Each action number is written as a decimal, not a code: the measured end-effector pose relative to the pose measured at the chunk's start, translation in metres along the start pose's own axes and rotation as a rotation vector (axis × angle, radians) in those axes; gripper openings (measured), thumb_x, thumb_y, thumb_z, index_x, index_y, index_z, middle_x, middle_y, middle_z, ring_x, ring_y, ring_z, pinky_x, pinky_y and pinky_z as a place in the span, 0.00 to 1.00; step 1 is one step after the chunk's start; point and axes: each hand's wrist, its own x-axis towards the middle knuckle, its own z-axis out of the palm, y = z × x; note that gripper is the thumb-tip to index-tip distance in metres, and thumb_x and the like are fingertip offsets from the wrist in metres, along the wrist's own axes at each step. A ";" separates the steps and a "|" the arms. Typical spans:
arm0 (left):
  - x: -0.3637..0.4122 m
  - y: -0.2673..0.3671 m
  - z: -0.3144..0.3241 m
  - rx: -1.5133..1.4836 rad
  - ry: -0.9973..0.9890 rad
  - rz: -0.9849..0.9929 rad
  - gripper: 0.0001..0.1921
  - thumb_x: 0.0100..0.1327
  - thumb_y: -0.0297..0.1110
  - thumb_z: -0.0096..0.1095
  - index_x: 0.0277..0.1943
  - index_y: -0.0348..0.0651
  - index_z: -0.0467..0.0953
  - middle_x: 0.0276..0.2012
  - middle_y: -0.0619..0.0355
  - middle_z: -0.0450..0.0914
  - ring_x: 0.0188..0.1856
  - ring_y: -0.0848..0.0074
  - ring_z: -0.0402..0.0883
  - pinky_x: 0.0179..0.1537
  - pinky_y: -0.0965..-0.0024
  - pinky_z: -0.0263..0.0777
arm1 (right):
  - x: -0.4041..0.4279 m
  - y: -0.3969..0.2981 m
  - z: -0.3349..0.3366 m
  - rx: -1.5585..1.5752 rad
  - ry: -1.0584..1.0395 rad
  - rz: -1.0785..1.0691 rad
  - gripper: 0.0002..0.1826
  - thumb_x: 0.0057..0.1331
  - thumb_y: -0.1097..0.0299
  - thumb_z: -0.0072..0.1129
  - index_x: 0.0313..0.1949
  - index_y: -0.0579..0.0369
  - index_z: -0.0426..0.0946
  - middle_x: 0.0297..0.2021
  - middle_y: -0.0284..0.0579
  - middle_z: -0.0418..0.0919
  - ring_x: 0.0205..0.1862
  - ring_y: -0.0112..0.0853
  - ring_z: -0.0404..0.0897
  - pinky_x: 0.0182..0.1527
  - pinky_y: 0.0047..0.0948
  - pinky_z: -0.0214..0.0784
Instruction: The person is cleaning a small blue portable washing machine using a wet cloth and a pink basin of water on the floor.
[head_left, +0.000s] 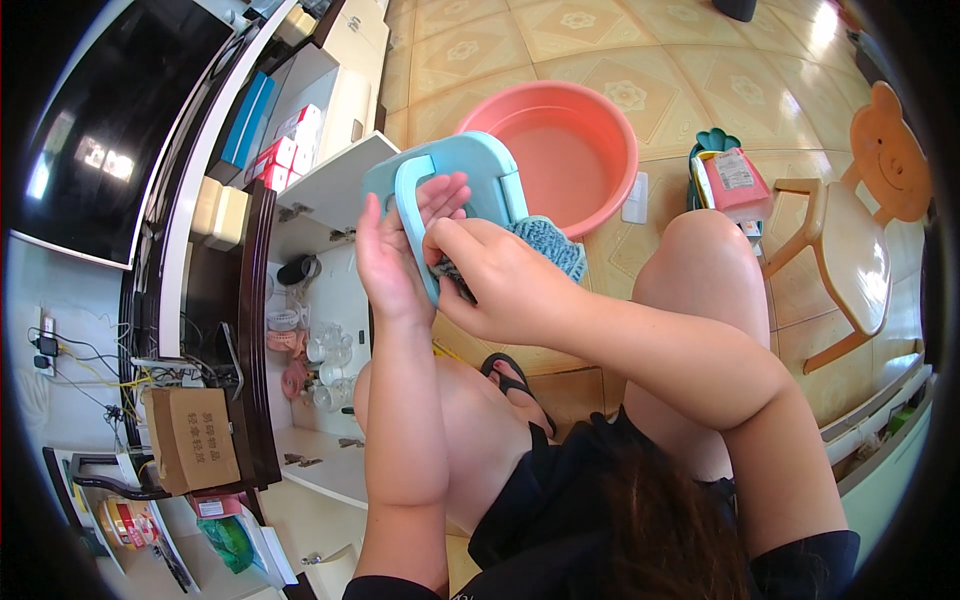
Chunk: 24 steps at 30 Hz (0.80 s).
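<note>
My left hand (396, 251) is palm up with its fingers spread. The curved handle (409, 199) of a light blue plastic lid (469, 161) passes between its thumb and fingers, so the hand bears the lid. My right hand (487, 277) pinches a blue-grey textured cloth (551, 244) against the lower part of the handle. Most of the cloth hangs out past the knuckles, over the lid's near corner. The lid is tilted and overlaps the near-left rim of a pink plastic basin (555, 161) on the floor. Part of the lid is hidden behind my hands.
At left, an open cabinet (319, 277) holds glass jars (330, 360); its raised door (337, 176) reaches close to the lid. A cardboard box (193, 439) stands on the cabinet top. Right of the basin are a pink pouch (739, 184) and a child's wooden chair (855, 255).
</note>
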 end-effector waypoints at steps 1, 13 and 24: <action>0.000 0.001 0.000 -0.011 0.009 0.009 0.38 0.74 0.58 0.30 0.55 0.25 0.75 0.56 0.37 0.78 0.58 0.55 0.77 0.63 0.58 0.67 | -0.001 0.002 0.001 -0.002 -0.004 -0.007 0.14 0.56 0.81 0.57 0.41 0.61 0.68 0.33 0.53 0.75 0.36 0.48 0.77 0.38 0.40 0.72; 0.006 0.004 -0.012 -0.270 0.205 0.088 0.27 0.74 0.47 0.45 0.57 0.24 0.70 0.58 0.41 0.74 0.60 0.60 0.75 0.63 0.62 0.69 | -0.005 0.004 0.003 -0.010 -0.086 0.014 0.12 0.57 0.81 0.55 0.41 0.58 0.70 0.29 0.51 0.76 0.34 0.47 0.78 0.36 0.42 0.72; 0.014 0.016 -0.032 -0.456 0.290 0.176 0.24 0.73 0.45 0.51 0.57 0.29 0.71 0.56 0.46 0.76 0.58 0.64 0.77 0.60 0.63 0.74 | -0.008 0.006 -0.002 -0.033 -0.246 0.102 0.11 0.61 0.80 0.52 0.43 0.56 0.70 0.32 0.53 0.77 0.37 0.47 0.79 0.37 0.44 0.72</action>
